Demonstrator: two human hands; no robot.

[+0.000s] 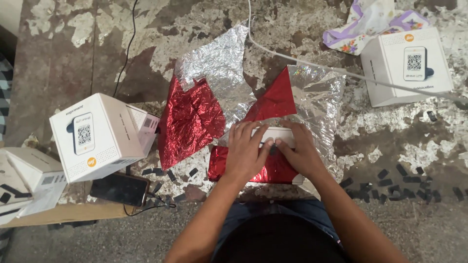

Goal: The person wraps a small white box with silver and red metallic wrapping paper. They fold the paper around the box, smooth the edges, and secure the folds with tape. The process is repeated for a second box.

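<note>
Both my left hand and right hand press flat, fingers spread, on the small white cardboard box, long axis left to right, lying directly beneath them on the red foil wrapping sheet spread over the worn, patchy floor.

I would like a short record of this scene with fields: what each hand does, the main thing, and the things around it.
left hand: left hand lies flat on a small white box
right hand: right hand presses on the same box
main thing: the box sits on red foil wrapping, silver on its back
left side: white carton and a dark phone
upper right: another white carton, a flowered cloth, a white cable
surface: worn, patchy floor with small black tape strips
</note>
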